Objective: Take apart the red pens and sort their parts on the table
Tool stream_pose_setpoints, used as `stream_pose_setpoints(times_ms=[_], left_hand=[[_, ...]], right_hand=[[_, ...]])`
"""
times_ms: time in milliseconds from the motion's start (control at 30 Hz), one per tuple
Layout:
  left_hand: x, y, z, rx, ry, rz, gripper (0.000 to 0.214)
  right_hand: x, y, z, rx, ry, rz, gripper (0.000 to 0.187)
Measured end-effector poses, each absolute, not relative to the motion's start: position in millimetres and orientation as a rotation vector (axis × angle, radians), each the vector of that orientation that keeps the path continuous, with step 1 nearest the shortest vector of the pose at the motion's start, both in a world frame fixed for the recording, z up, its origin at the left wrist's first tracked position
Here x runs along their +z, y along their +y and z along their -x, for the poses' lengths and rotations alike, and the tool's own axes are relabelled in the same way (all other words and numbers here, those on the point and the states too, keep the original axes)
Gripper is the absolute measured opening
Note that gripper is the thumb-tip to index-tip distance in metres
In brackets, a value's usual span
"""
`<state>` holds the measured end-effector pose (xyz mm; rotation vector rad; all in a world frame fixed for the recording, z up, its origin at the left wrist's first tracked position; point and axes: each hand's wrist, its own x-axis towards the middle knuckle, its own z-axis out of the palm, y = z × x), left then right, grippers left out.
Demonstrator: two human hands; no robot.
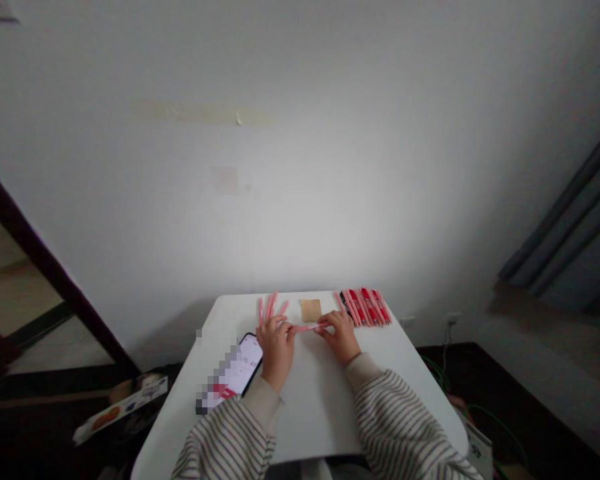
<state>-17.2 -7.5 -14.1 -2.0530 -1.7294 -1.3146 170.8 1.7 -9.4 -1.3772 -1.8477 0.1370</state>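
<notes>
A slim pink pen [304, 328] with a whitish section runs level between my two hands above the white table. My left hand [277, 348] grips its left end, fingers closed. At the other end, my right hand [341, 337] pinches it between thumb and fingers. Just beyond my left hand lie several pink pens [269, 305], partly hidden by the fingers. A row of pink, red and black pens [365, 308] lies side by side past my right hand. Between the groups, a tan square of paper [311, 310] rests near the table's back edge.
A lit phone [245, 363] lies slanted on the white table [315, 413], left of my left forearm. The table's back edge meets a grey wall [320, 167]. A box [123, 407] stands low on the left; green cables [437, 373] hang at the right.
</notes>
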Motion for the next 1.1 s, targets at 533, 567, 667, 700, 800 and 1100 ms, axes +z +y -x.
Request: stream_pose_setpoints(times_ms=[533, 567, 667, 700, 800, 1100], left_hand=[[-17.0, -5.9, 17.5, -1.254, -1.745, 2.025, 0.027], [-16.5, -6.0, 17.5, -1.258, -1.739, 2.033, 0.026], [-15.0, -6.5, 17.6, -1.297, -1.698, 2.064, 0.021], [-14.5, -6.6, 17.7, -1.31, -1.686, 2.072, 0.019], [-13.6, -6.9, 17.8, -1.328, -1.664, 2.089, 0.015], [-11.7, -9.2, 16.9, -1.32, -1.62, 2.114, 0.012]], right_hand=[[-4.1, -2.0, -169.6, 0.151, -1.853, 1.38, 0.026], [-3.1, -2.5, -169.2, 0.139, -1.857, 1.383, 0.025], [-1.9, -3.0, -168.0, 0.116, -1.861, 1.388, 0.021], [-2.2, -2.8, -167.8, 0.11, -1.861, 1.389, 0.02], [-4.9, -1.2, -167.9, 0.1, -1.866, 1.392, 0.019], [-8.5, 0.8, -168.7, 0.17, -1.874, 1.407, 0.02]])
